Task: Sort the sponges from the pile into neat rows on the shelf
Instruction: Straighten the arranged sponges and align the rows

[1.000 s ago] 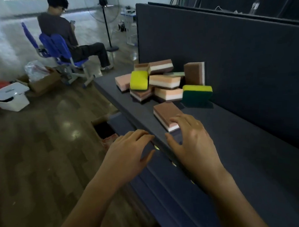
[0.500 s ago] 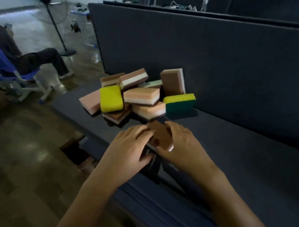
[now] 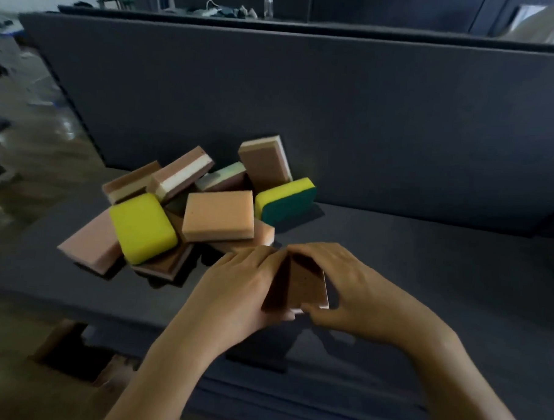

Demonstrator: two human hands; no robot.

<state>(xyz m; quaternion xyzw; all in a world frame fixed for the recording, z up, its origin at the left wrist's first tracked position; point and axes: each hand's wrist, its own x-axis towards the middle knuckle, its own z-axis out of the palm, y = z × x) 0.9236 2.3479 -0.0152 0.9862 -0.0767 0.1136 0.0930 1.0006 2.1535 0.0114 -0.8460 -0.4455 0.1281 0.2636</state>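
A brown sponge [image 3: 304,282] with a white layer is lifted off the dark shelf [image 3: 425,264], tilted on edge between both hands. My left hand [image 3: 234,290] grips its left side and my right hand [image 3: 357,292] grips its right side, thumb under the near corner. Just behind lies the pile of sponges [image 3: 202,213]: a yellow sponge [image 3: 141,227], a peach sponge [image 3: 218,218], a yellow-green sponge [image 3: 284,200], a pink sponge [image 3: 91,246] and several brown-and-white ones, one standing upright [image 3: 265,163] against the back panel.
A dark upright back panel [image 3: 337,101] runs behind the shelf. The shelf's front edge [image 3: 138,311] drops to a lower dark ledge [image 3: 324,402] and the wooden floor [image 3: 16,341] at left. A brown box [image 3: 57,343] sits on the floor below.
The view swung right and closer to the shelf. Both hands closed on the brown sponge that lay flat near the shelf's front and raised it onto its edge.
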